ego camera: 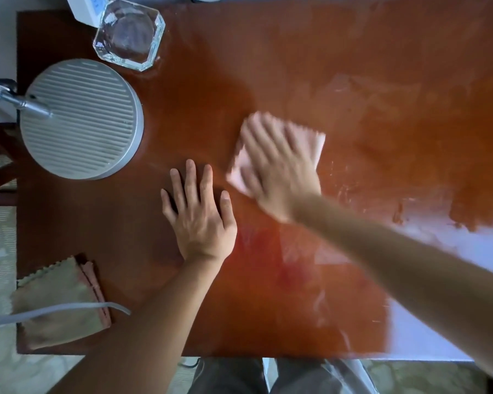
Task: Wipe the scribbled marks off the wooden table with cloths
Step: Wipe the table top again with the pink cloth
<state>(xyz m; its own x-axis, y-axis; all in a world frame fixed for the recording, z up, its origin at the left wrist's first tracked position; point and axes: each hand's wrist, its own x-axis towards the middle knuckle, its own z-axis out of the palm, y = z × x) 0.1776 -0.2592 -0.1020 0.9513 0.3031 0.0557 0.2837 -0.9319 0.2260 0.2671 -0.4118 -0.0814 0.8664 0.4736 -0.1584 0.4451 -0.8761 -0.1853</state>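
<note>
My right hand (279, 169) lies flat on a folded pink cloth (318, 145) at the middle of the wooden table (268, 52), fingers spread; both are blurred with motion. My left hand (199, 214) rests palm down on the bare wood just left of the cloth, fingers apart, holding nothing. Faint whitish smears and streaks (342, 191) show on the table to the right of the cloth, and a reddish smudge (271, 251) lies below my right wrist. Folded beige and pink cloths (54, 297) lie at the near left corner.
A round ribbed grey lamp head (80, 118) on a metal arm hangs over the table's left side. A clear glass ashtray (128, 35) stands at the far left, next to a white device (88, 7). A grey cable (54, 309) crosses the spare cloths. Glare covers the near right edge.
</note>
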